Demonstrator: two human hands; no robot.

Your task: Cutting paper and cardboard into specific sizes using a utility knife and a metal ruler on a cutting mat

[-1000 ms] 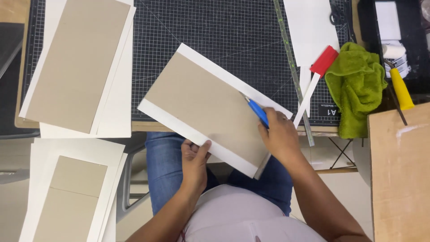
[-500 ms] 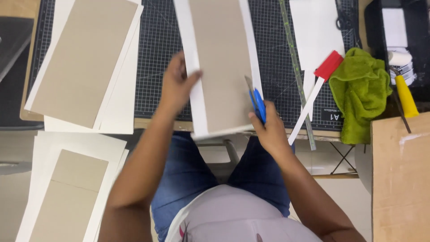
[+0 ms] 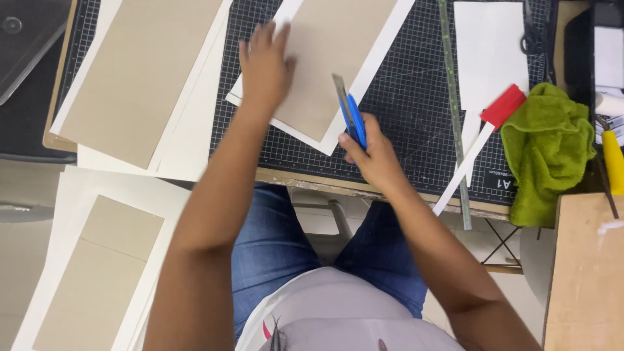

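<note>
Board (image 3: pixel 331 58), grey-brown and glued on a wider white sheet, lying tilted on the dark gridded cutting mat (image 3: pixel 416 117) at twelve o'clock from the body, near corner pointing toward six. Left hand (image 3: pixel 263 68) spread flat on the board's nine o'clock edge, fingers apart and pressing down, clamped on nothing. Right hand (image 3: pixel 374 156) closed tight around a blue utility knife (image 3: pixel 351 117), blade extended toward twelve and lying along the white margin at the board's three o'clock edge. Likely stiff and light, that board: flat without sag, probably smooth enough to skid on the mat unless pinned; white margin thinner, easier to crease or tear. Best taken by the long edges or held down with a flat palm well clear of the blade line, judging by shape. More boards on white sheets: one (image 3: pixel 136 78) at ten o'clock on the mat's end, another (image 3: pixel 97 273) at eight o'clock, lower down beside the knee. Long metal ruler (image 3: pixel 455 117) at two o'clock, running from twelve toward six, just beside a red-headed scraper (image 3: pixel 484 140) with a white handle. Green cloth (image 3: pixel 546 149) bunched at three o'clock, yellow-handled tool (image 3: pixel 611 159) just beyond it. Blue jeans and a pale shirt at six o'clock.
</note>
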